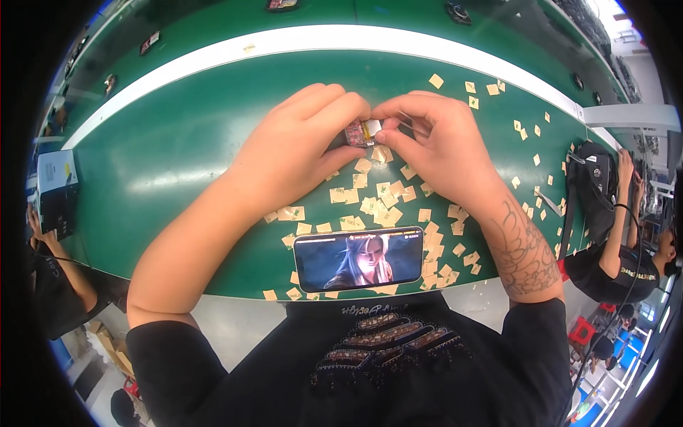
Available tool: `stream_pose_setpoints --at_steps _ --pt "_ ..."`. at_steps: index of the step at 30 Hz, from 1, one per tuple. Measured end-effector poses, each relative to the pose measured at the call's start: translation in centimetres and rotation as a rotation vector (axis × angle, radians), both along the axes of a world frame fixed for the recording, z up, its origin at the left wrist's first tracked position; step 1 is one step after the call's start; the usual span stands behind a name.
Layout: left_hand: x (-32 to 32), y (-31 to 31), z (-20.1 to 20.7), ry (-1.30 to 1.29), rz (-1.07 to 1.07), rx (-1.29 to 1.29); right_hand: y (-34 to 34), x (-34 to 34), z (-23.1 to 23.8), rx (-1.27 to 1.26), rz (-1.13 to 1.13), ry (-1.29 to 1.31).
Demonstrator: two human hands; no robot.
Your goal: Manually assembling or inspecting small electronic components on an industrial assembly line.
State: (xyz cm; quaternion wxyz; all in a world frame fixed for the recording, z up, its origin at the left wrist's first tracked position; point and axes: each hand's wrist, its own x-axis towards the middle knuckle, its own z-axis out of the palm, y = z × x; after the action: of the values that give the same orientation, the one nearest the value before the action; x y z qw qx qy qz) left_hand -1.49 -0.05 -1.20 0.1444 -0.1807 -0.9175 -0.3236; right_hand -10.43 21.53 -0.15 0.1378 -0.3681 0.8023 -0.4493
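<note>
Between my two hands, above the green table (pixel 192 121), is a small electronic module (pixel 358 134) with a reddish circuit board, a yellow strip and a white or silvery block. My left hand (pixel 306 135) grips its left side with thumb and fingers. At its right edge, my right hand (pixel 434 135) has thumb and index finger pinched on the white part (pixel 373 128); whether that part is separate from the board I cannot tell. Small cream paper squares (pixel 384 206) lie scattered below and around my hands.
A phone (pixel 358 260) showing a video lies near the table's front edge. Tweezers (pixel 549 202) rest at the right, near a black bag (pixel 590 171). A white strip (pixel 341 37) crosses the table's far side. A box (pixel 58 188) stands far left. Other people sit at both sides.
</note>
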Motion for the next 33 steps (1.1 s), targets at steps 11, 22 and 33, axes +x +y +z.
stream_pose_setpoints --at_steps 11,22,33 --pt "0.0 0.5 0.3 0.006 0.025 -0.007 -0.5 0.5 1.1 0.089 -0.027 0.138" --pt "0.7 0.8 0.0 -0.046 0.04 0.016 -0.2 0.7 0.3 0.046 0.018 0.274" --pt "0.3 0.6 -0.1 -0.016 0.032 0.024 -0.2 0.3 -0.3 0.008 0.018 0.173"
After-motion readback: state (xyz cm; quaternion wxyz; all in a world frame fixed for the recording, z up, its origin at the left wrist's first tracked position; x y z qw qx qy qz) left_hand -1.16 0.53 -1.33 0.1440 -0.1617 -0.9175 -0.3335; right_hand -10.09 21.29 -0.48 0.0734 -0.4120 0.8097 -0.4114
